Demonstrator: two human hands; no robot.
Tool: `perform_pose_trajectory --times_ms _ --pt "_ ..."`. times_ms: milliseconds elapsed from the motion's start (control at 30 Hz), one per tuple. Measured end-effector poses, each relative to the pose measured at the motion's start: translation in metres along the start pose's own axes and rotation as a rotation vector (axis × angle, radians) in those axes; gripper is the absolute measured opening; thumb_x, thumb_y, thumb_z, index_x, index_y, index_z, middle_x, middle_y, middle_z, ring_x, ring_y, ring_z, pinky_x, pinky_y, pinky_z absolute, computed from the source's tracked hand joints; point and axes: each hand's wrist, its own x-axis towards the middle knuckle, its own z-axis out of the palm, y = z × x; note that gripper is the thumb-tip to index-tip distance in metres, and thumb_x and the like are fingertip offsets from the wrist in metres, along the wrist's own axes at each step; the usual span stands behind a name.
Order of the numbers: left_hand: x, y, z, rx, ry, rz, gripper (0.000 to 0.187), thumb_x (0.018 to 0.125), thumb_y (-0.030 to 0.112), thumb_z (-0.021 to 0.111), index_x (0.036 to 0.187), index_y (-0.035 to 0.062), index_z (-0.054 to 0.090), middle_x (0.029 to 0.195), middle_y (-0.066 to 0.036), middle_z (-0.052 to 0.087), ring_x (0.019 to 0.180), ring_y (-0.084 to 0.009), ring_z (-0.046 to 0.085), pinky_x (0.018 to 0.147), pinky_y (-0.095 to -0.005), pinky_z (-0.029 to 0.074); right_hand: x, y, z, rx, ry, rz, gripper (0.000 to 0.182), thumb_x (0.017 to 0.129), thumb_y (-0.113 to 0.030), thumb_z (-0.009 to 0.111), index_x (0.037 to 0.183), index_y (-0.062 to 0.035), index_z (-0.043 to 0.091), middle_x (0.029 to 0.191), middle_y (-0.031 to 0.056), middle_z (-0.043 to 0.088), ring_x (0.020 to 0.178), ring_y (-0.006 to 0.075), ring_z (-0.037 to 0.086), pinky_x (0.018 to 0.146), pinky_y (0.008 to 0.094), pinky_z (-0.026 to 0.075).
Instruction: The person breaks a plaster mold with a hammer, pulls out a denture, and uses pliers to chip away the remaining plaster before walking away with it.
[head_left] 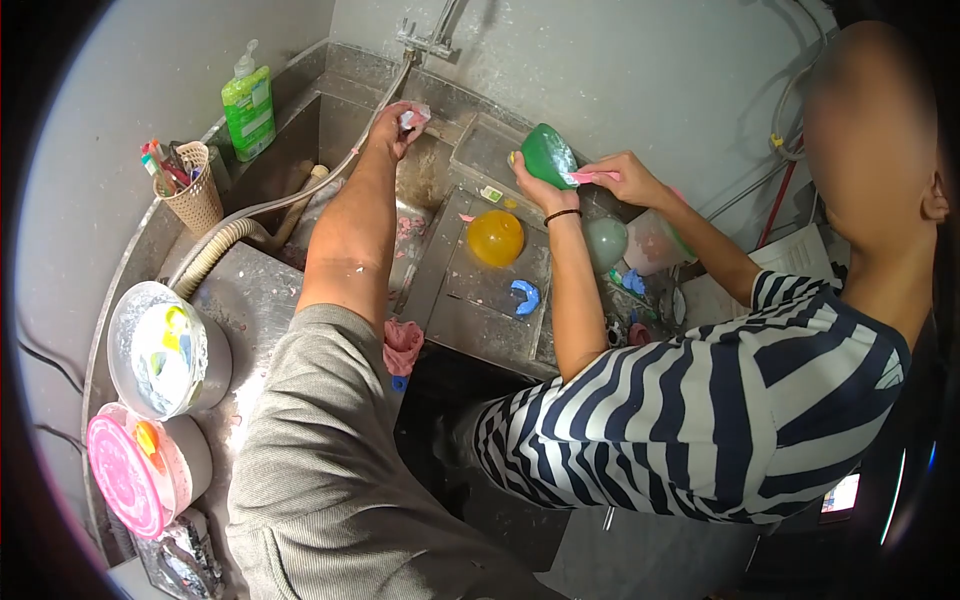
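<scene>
My left hand [392, 130] reaches over the far part of the metal sink [425, 175], below the wall tap [425, 45]. Its fingers are closed round a small pink-and-white lump [415, 118], whose exact kind I cannot make out. A grey hose [365, 130] runs down from the tap, close beside my wrist. Pink scraps [408, 226] lie in the basin below my forearm. My right hand does not show.
At right, a co-worker in a striped shirt [640, 430] holds a green bowl [545, 155] and a pink spatula [595, 177]. Nearby are a yellow bowl [496, 238] and blue U-shaped piece [525, 297]. Tubs [210, 360], a brush cup [195, 195] and soap bottle [248, 105] stand left.
</scene>
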Motion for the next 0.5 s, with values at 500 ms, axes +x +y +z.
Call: perform_pose_trajectory --times_ms 500 --pt "-0.036 0.035 0.032 -0.183 0.249 -0.254 0.035 0.081 0.04 0.046 0.101 0.0128 0.053 0.101 -0.012 0.049 0.089 -0.0293 0.046 0.081 -0.0516 0.039 0.077 -0.002 0.128 -2.901 -1.141 -0.57 0.033 0.089 -0.034 0.049 0.103 -0.0134 0.07 0.102 0.0035 0.07 0.1 0.0219 0.062 0.096 0.0463 0.038"
